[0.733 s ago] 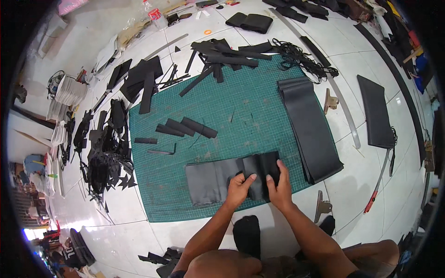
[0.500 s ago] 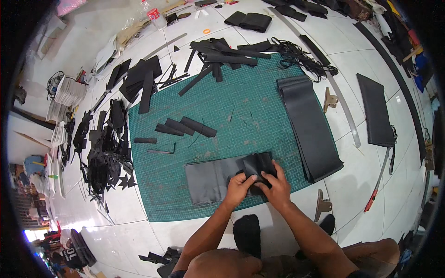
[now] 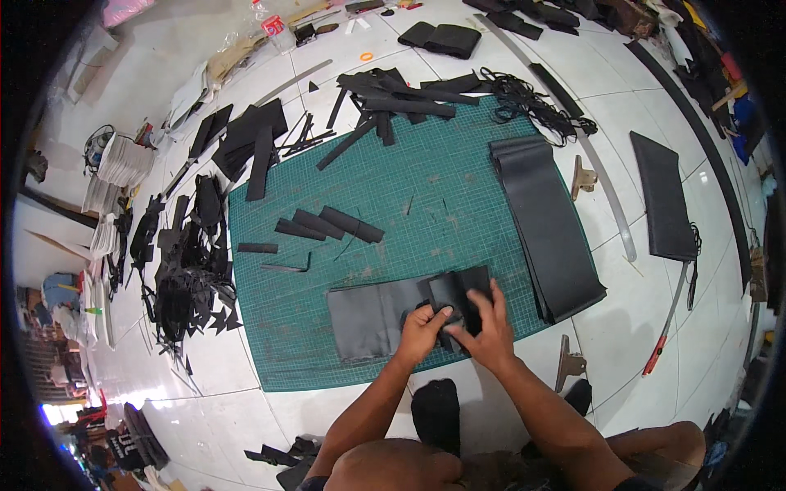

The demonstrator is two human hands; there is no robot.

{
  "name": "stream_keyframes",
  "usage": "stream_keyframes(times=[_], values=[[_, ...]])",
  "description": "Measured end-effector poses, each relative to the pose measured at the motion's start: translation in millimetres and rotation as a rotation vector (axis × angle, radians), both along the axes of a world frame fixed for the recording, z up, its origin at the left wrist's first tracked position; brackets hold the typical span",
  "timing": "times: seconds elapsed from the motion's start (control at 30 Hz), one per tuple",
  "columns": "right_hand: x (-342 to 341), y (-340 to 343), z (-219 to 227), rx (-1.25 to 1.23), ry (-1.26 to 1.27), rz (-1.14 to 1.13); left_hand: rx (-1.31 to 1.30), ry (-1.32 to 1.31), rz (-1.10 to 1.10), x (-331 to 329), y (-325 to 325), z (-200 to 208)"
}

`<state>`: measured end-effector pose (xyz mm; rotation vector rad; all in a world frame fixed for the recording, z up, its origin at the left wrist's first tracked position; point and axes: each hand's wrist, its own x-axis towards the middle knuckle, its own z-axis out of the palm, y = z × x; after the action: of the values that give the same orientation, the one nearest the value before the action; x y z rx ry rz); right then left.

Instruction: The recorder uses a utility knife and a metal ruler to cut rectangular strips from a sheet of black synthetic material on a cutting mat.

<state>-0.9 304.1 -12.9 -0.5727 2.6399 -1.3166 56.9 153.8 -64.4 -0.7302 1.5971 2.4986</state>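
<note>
Black leather-like sheets [image 3: 356,323] lie stacked along the near edge of the green cutting mat [image 3: 393,245]. Their right-hand part is folded over in layers. My left hand [image 3: 420,334] pinches a fold of this black sheet, thumb on top. My right hand [image 3: 489,334] lies over the folded right end, with its fingers spread and its thumb reaching toward my left thumb. Whether the right fingertips press on the sheet is hard to see. To the right rests a long folded black sheet [image 3: 548,233]. Several short black strips [image 3: 332,222] lie left of centre on the mat.
Black offcuts [image 3: 184,290] are heaped left of the mat, and more strips [image 3: 393,98] lie along its far edge, by tangled black cord [image 3: 532,106]. Metal clips [image 3: 571,362], a steel ruler [image 3: 606,188] and a red-handled tool [image 3: 653,360] lie on the right.
My right hand's fingers have loosened and spread from the folded sheet. The fold's right end now lies flatter and reaches slightly further right. My left hand stays in place.
</note>
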Motion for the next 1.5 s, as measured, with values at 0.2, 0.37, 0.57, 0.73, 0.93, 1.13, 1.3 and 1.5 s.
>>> stream_keyframes(times=[0.2,0.37,0.57,0.73,0.93,1.13,1.3,1.5], values=[[-4.1,11.4,-33.0,0.103,0.155,0.183,-0.009,0.009,-0.023,0.6,0.8,-4.9],[-7.4,11.0,-28.2,0.041,0.033,0.102,-0.067,0.023,-0.001,1.9,-1.0,-7.8],[-0.6,2.7,-10.7,0.010,0.058,0.012,-0.072,0.020,0.023,-0.6,1.4,2.6],[-2.4,8.5,-27.7,0.010,0.110,0.114,-0.122,-0.018,-0.057,0.0,-0.6,-1.7],[-5.2,14.0,-34.6,-0.018,0.016,0.102,-0.050,0.027,0.020,-2.0,3.1,0.8],[-6.9,0.1,1.2,0.040,0.030,0.087,-0.085,0.020,-0.017,-1.0,-1.4,3.0],[-4.6,6.4,-24.0,0.064,0.058,0.126,-0.081,0.035,-0.028,1.7,-0.2,-6.7],[-9.2,13.7,-30.9,0.020,-0.017,0.114,-0.118,0.009,-0.024,-0.4,-0.7,-1.3]])
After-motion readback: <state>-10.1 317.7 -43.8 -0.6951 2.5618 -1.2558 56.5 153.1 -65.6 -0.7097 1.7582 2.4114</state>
